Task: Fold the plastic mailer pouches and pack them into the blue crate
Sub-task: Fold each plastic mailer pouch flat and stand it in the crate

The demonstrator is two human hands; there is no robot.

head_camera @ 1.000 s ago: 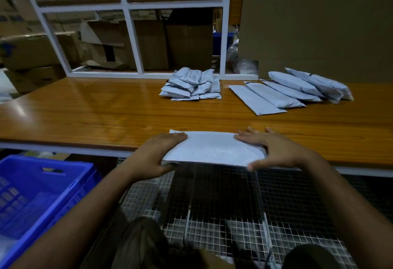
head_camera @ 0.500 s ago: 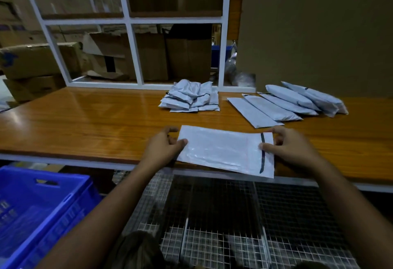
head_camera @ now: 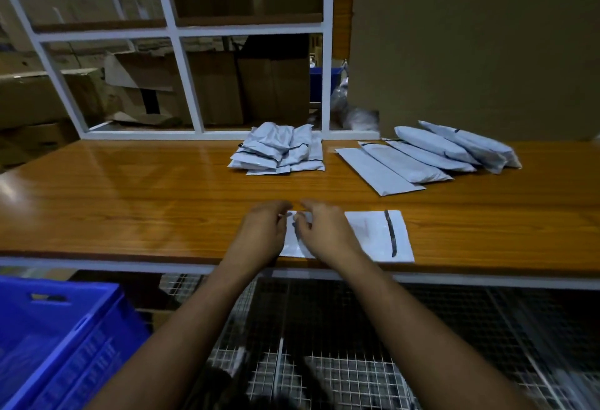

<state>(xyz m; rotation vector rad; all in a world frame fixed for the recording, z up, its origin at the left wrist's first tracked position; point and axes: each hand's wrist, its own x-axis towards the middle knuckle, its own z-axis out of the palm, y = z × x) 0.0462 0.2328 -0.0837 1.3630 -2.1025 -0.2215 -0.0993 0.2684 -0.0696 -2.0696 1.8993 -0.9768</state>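
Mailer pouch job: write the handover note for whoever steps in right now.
Left hand and right hand: both at the left end of the flat mailer pouch lying at the near table edge; whether they pinch it is unclear.
Pouch: unfolded, dark strip at its right end.
Folded pile: mid-table, at the back.
Unfolded row: fanned out, back right.
Blue crate: lower left, below the table; its contents cannot be made out.
Done: one pile folded.
Left: fold this pouch and the row, then pack everything into the crate.
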